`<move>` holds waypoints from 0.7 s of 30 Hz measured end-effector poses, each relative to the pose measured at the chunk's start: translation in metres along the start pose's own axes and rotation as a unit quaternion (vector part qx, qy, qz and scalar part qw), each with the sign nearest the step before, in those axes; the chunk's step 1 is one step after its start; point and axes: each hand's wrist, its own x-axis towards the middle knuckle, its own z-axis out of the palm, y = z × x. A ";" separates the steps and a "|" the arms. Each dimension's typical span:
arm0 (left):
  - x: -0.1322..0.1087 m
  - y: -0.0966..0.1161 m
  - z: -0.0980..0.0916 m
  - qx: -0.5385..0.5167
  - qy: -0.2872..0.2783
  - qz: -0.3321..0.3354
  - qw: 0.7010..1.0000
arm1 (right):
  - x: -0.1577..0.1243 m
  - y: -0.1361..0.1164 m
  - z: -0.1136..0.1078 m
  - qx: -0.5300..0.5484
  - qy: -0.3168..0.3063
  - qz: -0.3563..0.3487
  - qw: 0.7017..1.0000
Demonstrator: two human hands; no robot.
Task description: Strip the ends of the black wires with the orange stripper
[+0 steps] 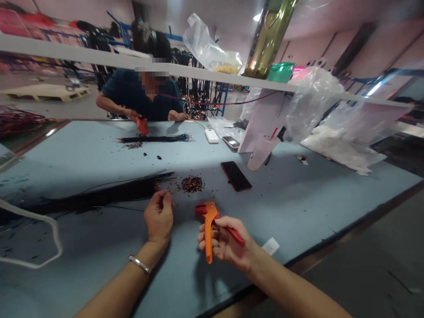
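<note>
My right hand [228, 243] is wrapped round an orange and red wire stripper [208, 225], its jaws pointing up and to the left and its handles apart. My left hand [159, 216] is closed with thumb and fingertips together; what is between them, if anything, is too small to make out. It is at the right end of a long bundle of black wires [99, 194] lying across the blue table [298, 207]. Just beyond my hands lies a small pile of cut black insulation bits [192, 183].
A dark phone [236, 176] lies right of the pile, near a cup with a red straw [263, 152]. Across the table a co-worker [145, 95] holds a red tool [141, 126] by another wire bundle [155, 138]. A white shelf [198, 72] with plastic bags crosses above.
</note>
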 end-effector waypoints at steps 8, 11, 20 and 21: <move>0.005 -0.002 -0.003 0.008 0.067 0.006 0.998 | 0.036 -0.015 0.015 0.000 -0.009 -0.039 0.999; 0.005 -0.002 -0.001 -0.015 0.067 -0.004 0.998 | 0.024 -0.003 0.013 -0.025 -0.057 -0.004 0.998; 0.005 0.000 -0.003 -0.004 0.073 -0.012 0.997 | 0.051 0.000 0.019 -0.014 -0.043 0.026 0.999; 0.006 -0.002 -0.003 -0.007 0.074 -0.011 0.997 | 0.054 -0.005 0.020 -0.008 -0.029 0.002 1.000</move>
